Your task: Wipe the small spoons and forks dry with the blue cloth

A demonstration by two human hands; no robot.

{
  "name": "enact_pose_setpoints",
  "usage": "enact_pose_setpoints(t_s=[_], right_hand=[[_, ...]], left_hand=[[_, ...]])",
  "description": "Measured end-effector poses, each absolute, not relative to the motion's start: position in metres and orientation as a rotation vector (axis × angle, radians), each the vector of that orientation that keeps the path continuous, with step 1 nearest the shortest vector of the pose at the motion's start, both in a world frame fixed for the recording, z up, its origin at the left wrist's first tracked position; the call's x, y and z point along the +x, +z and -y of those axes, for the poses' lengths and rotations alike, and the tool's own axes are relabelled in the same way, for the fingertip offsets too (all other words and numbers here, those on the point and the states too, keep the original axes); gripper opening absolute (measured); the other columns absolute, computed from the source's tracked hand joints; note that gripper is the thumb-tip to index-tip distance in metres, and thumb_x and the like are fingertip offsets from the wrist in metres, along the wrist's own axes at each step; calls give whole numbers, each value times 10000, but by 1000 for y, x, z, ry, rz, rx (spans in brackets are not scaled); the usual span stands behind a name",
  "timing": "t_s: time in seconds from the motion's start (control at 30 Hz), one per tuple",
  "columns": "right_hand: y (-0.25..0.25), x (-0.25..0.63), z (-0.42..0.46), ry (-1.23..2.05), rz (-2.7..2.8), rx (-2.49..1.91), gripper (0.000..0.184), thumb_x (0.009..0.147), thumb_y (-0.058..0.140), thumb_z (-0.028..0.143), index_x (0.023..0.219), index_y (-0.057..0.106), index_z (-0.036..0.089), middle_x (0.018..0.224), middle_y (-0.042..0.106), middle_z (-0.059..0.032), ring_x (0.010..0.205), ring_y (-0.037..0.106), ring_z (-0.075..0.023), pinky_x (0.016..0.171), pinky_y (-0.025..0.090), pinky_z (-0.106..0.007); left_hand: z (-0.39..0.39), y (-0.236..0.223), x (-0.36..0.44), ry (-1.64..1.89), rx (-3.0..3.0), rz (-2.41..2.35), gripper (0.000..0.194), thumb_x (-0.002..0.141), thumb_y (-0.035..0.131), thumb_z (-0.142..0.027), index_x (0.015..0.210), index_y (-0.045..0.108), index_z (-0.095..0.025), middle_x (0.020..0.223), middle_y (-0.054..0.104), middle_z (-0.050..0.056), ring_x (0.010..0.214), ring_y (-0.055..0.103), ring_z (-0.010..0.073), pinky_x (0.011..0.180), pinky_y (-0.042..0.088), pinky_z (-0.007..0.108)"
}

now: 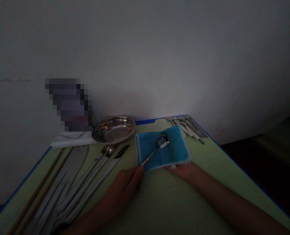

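Observation:
My left hand (129,181) is closed around the handle end of a metal spoon (162,141). The spoon's bowl lies over a folded blue cloth (178,151) with a pale border. Beneath that cloth, my right hand (183,170) holds it up from below; its fingers are mostly hidden by the fabric. To the left of my left hand, several long knives (103,176) and other metal cutlery lie in a slanting row beside wooden chopsticks (38,186).
A shiny oval metal dish (113,132) stands at the table's back edge. Left of it are a white folded cloth (73,138) and a pixelated upright object (70,104). Several forks and spoons (190,127) lie at the back right. A wall rises behind the green table (159,202).

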State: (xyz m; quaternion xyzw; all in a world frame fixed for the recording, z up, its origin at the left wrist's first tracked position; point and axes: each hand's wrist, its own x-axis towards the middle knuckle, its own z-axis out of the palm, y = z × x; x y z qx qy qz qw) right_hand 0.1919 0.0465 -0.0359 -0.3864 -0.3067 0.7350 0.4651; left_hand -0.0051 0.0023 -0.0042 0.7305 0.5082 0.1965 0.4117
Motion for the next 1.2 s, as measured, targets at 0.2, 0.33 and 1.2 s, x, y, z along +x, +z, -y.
enact_pose_setpoints(t_s=[0.2,0.33,1.2], right_hand=[[-29,179,-51,1874,599,-837,315,745,528,452,858,598,167,744,668,-39,669,629,-167,674,510,-326],[-33,176,-47,1704,688,-911,296,689,640,343,921,582,169,779,675,-30,641,636,-149,666,510,-310],[-33,155,-71,1475,1011,-971,294,668,630,428,801,593,169,651,626,16,534,560,-128,533,450,-255]], left_hand=[[1,-8,-6,498,1847,-1244,404,904,272,-393,593,438,-195,517,410,-60,483,419,119,499,315,225],[1,-7,-6,485,1861,-1234,382,900,278,-373,598,433,-198,523,410,-58,495,418,121,503,317,221],[-1,-4,-18,788,1857,-1304,291,761,461,-474,774,594,-216,751,614,47,787,540,219,766,415,312]])
